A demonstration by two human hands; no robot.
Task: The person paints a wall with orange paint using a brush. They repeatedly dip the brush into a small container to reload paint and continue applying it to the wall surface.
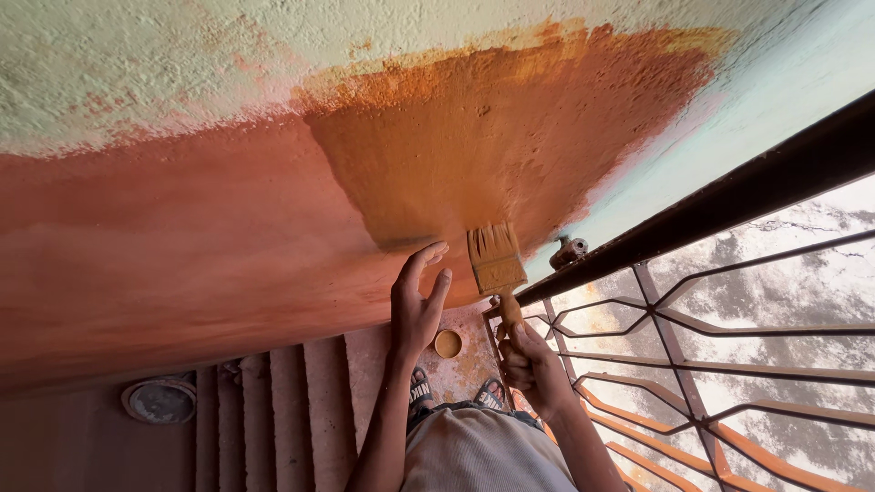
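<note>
My right hand (531,363) grips the wooden handle of a flat paintbrush (495,260) loaded with orange-brown paint. Its bristles rest against the wall (182,246) at the lower edge of a fresh, wet orange-brown patch (492,137). My left hand (416,305) is open, its palm and fingers pressed flat on the reddish wall just left of the brush. Above the patch the wall is pale green and rough.
A dark metal railing with curved bars (693,301) runs along the right. Below me are reddish stair steps (273,410), a small round tin of orange paint (447,343) on the landing, my sandalled feet (456,396), and a round grey dish (159,399) at lower left.
</note>
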